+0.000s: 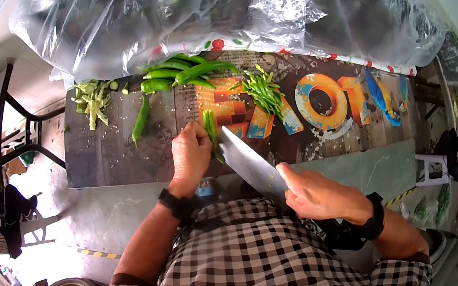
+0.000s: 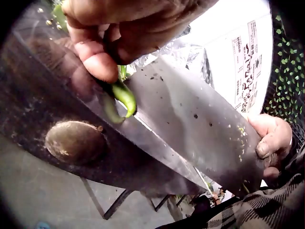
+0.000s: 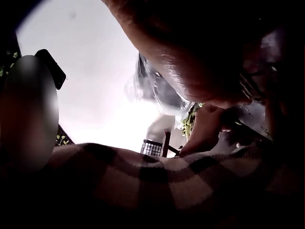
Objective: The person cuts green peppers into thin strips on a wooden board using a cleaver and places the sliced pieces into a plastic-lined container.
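Note:
Near the table's front edge the left hand (image 1: 190, 151) pinches a green pepper (image 1: 209, 127); its curved tip (image 2: 125, 98) shows below the fingers in the left wrist view. The right hand (image 1: 321, 196) grips the handle end of a broad cleaver (image 1: 250, 162), whose blade reaches toward the pepper. In the left wrist view the blade (image 2: 190, 109) lies beside the pepper tip; whether they touch I cannot tell. The right wrist view is mostly dark, with part of the right hand (image 3: 190, 71) at the top; its fingers are hidden there.
On the table (image 1: 144, 171) lie whole green peppers (image 1: 193, 69), a single pepper (image 1: 141, 120), cut green strips (image 1: 265, 92) and pale green scraps (image 1: 91, 100). Clear plastic sheeting (image 1: 142, 11) covers the back. A person sits at far left, others at far right.

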Demonstrator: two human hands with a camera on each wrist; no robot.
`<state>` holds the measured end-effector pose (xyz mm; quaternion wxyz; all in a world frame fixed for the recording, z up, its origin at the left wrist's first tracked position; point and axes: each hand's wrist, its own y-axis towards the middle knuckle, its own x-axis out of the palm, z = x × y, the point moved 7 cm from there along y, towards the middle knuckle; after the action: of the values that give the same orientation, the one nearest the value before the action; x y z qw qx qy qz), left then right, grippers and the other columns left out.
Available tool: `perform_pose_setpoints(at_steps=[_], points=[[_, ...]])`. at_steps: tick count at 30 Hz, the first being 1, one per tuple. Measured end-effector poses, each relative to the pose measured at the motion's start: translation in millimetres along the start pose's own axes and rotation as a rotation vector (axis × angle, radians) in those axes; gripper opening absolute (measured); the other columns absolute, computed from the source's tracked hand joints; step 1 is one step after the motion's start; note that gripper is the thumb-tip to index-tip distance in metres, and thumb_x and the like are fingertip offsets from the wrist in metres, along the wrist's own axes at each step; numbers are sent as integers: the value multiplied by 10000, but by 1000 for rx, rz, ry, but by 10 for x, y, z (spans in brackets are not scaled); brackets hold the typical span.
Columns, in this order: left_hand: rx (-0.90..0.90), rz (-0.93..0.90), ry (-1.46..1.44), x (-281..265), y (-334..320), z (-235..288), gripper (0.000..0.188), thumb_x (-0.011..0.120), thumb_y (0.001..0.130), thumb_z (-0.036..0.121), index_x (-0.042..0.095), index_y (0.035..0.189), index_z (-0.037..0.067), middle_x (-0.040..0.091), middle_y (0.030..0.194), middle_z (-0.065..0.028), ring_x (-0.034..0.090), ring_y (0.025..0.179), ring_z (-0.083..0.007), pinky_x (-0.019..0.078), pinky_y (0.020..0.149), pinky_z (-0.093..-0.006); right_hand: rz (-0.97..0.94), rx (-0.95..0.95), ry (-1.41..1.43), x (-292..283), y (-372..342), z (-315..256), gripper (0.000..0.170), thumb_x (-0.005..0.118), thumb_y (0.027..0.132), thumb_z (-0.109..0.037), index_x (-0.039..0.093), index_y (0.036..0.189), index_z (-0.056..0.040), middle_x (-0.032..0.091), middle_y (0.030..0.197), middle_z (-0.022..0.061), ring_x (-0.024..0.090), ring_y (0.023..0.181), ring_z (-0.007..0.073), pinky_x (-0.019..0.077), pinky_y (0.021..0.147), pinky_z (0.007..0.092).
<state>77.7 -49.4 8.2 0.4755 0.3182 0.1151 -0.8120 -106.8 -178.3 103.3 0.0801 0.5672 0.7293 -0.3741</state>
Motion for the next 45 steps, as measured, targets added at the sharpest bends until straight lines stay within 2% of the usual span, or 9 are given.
perform_pose_setpoints(at_steps=[4, 10, 13, 16, 19, 22, 25, 28, 45], points=[[57, 36, 22, -4, -1, 24, 42, 613, 806, 5, 575, 789, 10, 622, 658, -95, 623, 568, -202, 516, 548, -332, -5, 10, -91, 136, -143, 43, 239, 491, 850, -30, 363, 1034, 53, 550, 688, 297, 530, 675, 524, 385, 563, 554], [-104, -56, -114, 82, 23, -146, 40, 590, 818, 2, 568, 787, -10, 601, 645, -68, 594, 530, -114, 488, 397, -270, 28, 100, 9, 160, -196, 120, 336, 497, 856, -41, 343, 1136, 63, 540, 636, 280, 528, 608, 487, 364, 547, 548], [-19, -41, -58, 48, 48, -63, 59, 612, 819, 17, 564, 847, -3, 605, 645, -74, 594, 520, -130, 488, 411, -282, 83, 127, 112, 133, -242, 219, 341, 498, 864, -54, 364, 1156, 63, 540, 649, 295, 512, 605, 507, 363, 551, 552], [-160, -138, -66, 33, 40, 41, 157, 644, 777, 71, 554, 903, 43, 616, 671, -123, 646, 646, -322, 505, 609, -422, 142, 60, 33, 107, -295, 283, 340, 492, 869, -49, 392, 1172, 68, 541, 629, 275, 535, 542, 452, 387, 525, 511], [-45, -128, 68, 58, 58, 92, 240, 625, 785, 76, 521, 999, 44, 621, 692, -138, 645, 675, -358, 503, 621, -457, 124, 161, 173, 1, -390, 304, 380, 481, 876, -43, 397, 1228, 70, 558, 608, 208, 578, 505, 321, 437, 505, 429], [69, -63, 203, 73, 94, 155, 291, 653, 778, 62, 517, 1033, 32, 630, 685, -125, 648, 619, -296, 525, 625, -384, 194, 208, 286, -132, -391, 295, 400, 472, 871, -40, 401, 1260, 17, 559, 676, 210, 603, 588, 316, 430, 532, 425], [14, -73, 174, 52, 136, 174, 323, 641, 774, 58, 501, 1064, 32, 633, 692, -127, 649, 624, -306, 522, 613, -388, 209, 252, 416, -150, -256, 302, 448, 462, 878, -59, 385, 1312, 18, 580, 675, 189, 620, 549, 260, 442, 517, 408], [-84, -155, 142, 29, 161, 199, 352, 596, 784, 75, 495, 1120, 43, 648, 752, -182, 639, 722, -412, 507, 662, -496, 183, 206, 356, -192, -40, 199, 424, 444, 895, -58, 378, 1302, 43, 588, 652, 111, 609, 528, 184, 489, 517, 334], [-153, -150, 69, 33, 183, 102, 363, 619, 771, 65, 510, 1117, 36, 662, 768, -151, 666, 721, -351, 527, 693, -438, 125, 206, 470, -172, 270, 218, 358, 415, 910, -39, 397, 1263, 20, 596, 674, 113, 633, 525, 189, 492, 479, 324]])
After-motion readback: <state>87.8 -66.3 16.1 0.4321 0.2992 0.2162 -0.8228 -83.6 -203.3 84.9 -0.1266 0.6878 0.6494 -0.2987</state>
